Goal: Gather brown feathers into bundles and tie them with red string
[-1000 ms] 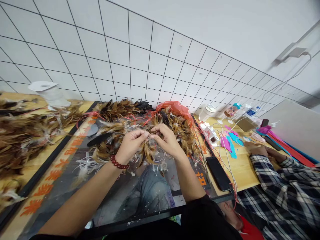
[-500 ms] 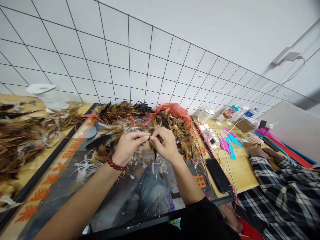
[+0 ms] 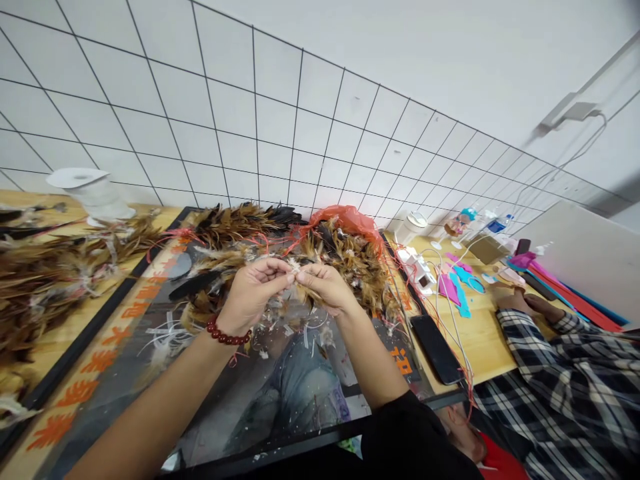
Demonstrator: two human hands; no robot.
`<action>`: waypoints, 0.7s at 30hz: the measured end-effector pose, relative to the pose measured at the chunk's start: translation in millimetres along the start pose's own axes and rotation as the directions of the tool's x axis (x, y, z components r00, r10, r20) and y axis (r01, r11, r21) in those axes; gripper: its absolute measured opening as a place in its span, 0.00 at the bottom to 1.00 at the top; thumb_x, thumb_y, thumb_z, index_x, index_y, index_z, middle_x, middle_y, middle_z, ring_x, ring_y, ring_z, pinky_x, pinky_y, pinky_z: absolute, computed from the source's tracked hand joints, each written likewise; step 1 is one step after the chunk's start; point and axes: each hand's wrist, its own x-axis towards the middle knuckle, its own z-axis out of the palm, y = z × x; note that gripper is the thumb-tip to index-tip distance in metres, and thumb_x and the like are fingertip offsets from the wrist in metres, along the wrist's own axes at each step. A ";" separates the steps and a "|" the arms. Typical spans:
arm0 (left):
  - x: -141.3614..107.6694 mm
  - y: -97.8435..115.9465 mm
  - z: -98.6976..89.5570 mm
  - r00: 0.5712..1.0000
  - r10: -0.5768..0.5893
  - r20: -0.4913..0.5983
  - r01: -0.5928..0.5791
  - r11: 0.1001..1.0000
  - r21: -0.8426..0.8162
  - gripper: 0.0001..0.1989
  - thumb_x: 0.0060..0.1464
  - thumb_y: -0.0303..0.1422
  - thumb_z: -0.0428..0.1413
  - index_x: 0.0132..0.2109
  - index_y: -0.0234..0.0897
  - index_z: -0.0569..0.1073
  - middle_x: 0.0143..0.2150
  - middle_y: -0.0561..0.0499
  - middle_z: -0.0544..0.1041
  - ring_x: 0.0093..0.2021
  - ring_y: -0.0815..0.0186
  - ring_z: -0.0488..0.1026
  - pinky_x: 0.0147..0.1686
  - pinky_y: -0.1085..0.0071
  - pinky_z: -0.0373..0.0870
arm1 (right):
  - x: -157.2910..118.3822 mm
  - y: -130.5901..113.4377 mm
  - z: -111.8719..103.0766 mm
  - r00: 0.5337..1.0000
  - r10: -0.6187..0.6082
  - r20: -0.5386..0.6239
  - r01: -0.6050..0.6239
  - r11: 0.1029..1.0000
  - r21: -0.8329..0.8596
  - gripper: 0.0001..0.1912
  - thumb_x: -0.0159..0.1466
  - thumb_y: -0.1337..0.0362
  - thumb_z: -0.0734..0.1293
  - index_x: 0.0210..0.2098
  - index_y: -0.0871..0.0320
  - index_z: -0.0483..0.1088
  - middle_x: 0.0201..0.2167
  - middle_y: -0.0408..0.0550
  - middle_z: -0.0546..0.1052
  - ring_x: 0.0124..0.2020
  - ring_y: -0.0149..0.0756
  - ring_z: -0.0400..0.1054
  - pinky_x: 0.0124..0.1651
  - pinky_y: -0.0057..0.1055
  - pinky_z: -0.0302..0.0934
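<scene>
Desk (image 3: 493, 343): carries brown feather bunches (image 3: 235, 223), left of and in front of the red plastic bag (image 3: 345, 217).
Left hand (image 3: 255, 290): thumb and finger pinching, in front of the bag.
Right hand (image 3: 325, 287): pinching opposite, tips meeting.
Pale tuft (image 3: 294, 266): between the 2 pinches, in front of the bag; step seems fine fingertip work, the next move calling for steady grip. Right fingers lie straighter than 0.5 s ago.

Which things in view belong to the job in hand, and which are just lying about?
Seemingly in use:
pale tuft, pinched by left hand and right hand
brown feathers
red string

Probably just lying about:
phone
white tub
coloured scraps
</scene>
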 end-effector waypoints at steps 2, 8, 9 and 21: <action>-1.4 -0.2 -2.6 0.979 0.202 -0.026 -0.193 0.961 0.198 0.07 0.45 0.31 0.65 0.32 0.34 0.78 0.28 0.49 0.79 0.25 0.68 0.74 0.25 0.73 0.71 | 3.6 5.2 2.0 0.999 0.032 -0.023 -0.031 0.997 0.076 0.21 0.46 0.52 0.80 0.29 0.60 0.73 0.19 0.40 0.75 0.20 0.26 0.66 0.27 0.23 0.61; 0.6 -3.6 -22.0 0.388 0.822 0.416 -0.709 -0.022 0.704 0.12 0.48 0.22 0.62 0.40 0.38 0.79 0.34 0.46 0.82 0.33 0.64 0.78 0.36 0.71 0.74 | 6.8 17.7 19.7 0.968 0.240 0.075 -0.252 0.925 0.286 0.17 0.59 0.53 0.73 0.26 0.59 0.67 0.16 0.39 0.71 0.17 0.28 0.65 0.25 0.25 0.64; 1.7 -4.0 -25.1 0.328 0.818 0.472 -0.718 -0.109 0.688 0.13 0.48 0.21 0.61 0.42 0.38 0.79 0.35 0.45 0.82 0.34 0.64 0.78 0.37 0.70 0.74 | 5.7 17.6 23.6 0.960 0.267 0.082 -0.279 0.905 0.321 0.17 0.61 0.54 0.71 0.25 0.59 0.66 0.15 0.38 0.70 0.17 0.27 0.64 0.25 0.25 0.65; 5.7 -7.7 -46.0 0.606 0.717 0.345 -0.763 0.402 0.506 0.04 0.48 0.32 0.65 0.34 0.46 0.80 0.39 0.47 0.82 0.38 0.59 0.79 0.41 0.64 0.76 | -13.9 2.1 45.3 0.825 0.447 0.345 -0.559 0.730 0.392 0.19 0.71 0.56 0.58 0.26 0.57 0.61 0.15 0.36 0.61 0.16 0.25 0.55 0.28 0.26 0.64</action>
